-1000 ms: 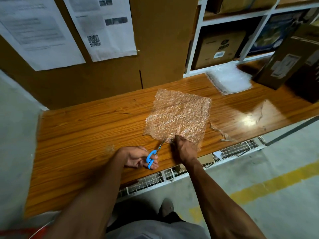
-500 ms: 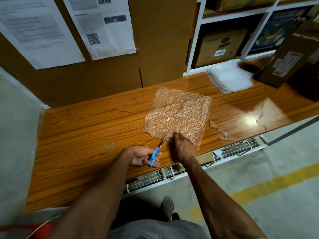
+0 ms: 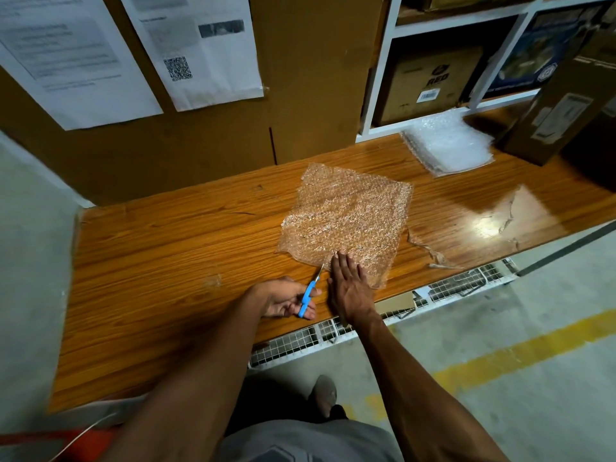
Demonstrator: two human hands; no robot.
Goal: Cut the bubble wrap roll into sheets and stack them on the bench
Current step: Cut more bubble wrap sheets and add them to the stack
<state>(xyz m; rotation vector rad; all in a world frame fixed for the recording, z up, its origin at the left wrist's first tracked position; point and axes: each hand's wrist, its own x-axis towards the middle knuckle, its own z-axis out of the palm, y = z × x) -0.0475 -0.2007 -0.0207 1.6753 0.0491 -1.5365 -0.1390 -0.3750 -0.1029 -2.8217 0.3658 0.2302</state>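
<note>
A clear bubble wrap sheet (image 3: 346, 218) lies flat on the wooden bench (image 3: 173, 255). My right hand (image 3: 350, 288) presses its near edge down with straight fingers. My left hand (image 3: 283, 298) grips blue-handled scissors (image 3: 308, 295), whose blades point at the sheet's near edge just left of my right fingers. A stack of cut bubble wrap sheets (image 3: 448, 145) lies at the back right of the bench.
A brown cardboard box (image 3: 560, 105) stands at the bench's far right. White shelving (image 3: 383, 78) with boxes rises behind the stack. A thin plastic scrap (image 3: 430, 250) lies right of the sheet. Cardboard with taped papers (image 3: 196, 51) backs the bench. A wire grid (image 3: 333, 331) runs below the front edge.
My right hand's fingers have straightened and now lie flat on the sheet's near edge. The scissors stay at the same edge in my left hand.
</note>
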